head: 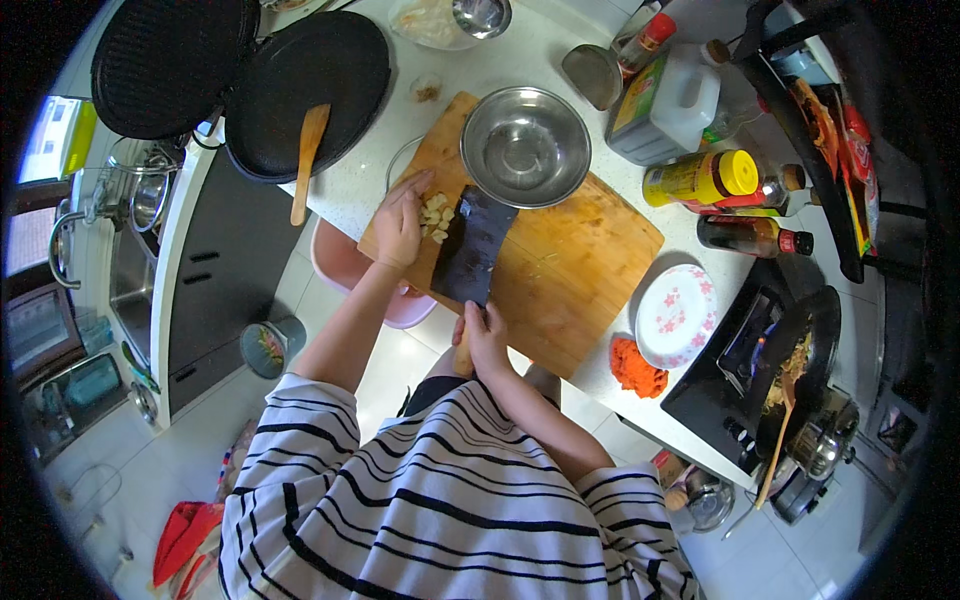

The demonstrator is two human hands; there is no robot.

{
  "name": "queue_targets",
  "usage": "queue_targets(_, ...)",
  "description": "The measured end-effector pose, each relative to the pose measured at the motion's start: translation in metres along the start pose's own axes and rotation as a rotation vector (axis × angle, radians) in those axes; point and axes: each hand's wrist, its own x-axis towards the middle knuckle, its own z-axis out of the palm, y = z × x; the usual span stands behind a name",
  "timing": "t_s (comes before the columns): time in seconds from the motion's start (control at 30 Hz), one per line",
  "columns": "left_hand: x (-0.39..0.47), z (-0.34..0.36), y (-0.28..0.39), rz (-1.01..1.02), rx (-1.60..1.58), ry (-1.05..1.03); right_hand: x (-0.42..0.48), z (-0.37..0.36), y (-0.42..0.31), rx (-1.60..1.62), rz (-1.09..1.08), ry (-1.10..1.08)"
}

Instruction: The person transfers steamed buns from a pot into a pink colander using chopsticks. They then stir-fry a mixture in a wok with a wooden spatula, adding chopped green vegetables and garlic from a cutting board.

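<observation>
A cleaver's wooden handle is gripped in my right hand. Its wide dark blade lies flat-side up over a wooden cutting board. Left of the blade is a small pile of peeled garlic cloves, some of them apparently cut. My left hand rests at the board's left side, fingers extended, along the edge of the garlic; whether it touches the cloves is hard to tell. At the board's far edge stands a steel mixing bowl, just beyond the blade's tip.
A wooden spatula lies across an open electric griddle. Bottles, including a yellow-capped one, line the right. Beyond a flowered plate and orange mesh, a wok holds food over a flame. A pink basin sits below.
</observation>
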Motion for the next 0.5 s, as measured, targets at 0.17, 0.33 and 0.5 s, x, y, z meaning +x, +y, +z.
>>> queue_targets(0.17,0.000,0.002,-0.001,-0.068,-0.064,0.005,0.005,0.032,0.003,0.010,0.033,0.008)
queue_targets(0.33,0.002,0.000,0.001,-0.074,-0.072,0.010,0.021,0.051,0.013,0.061,-0.007,-0.079)
queue_targets(0.5,-0.001,0.002,-0.008,-0.151,-0.232,0.026,0.026,0.058,0.014,0.093,-0.011,-0.098)
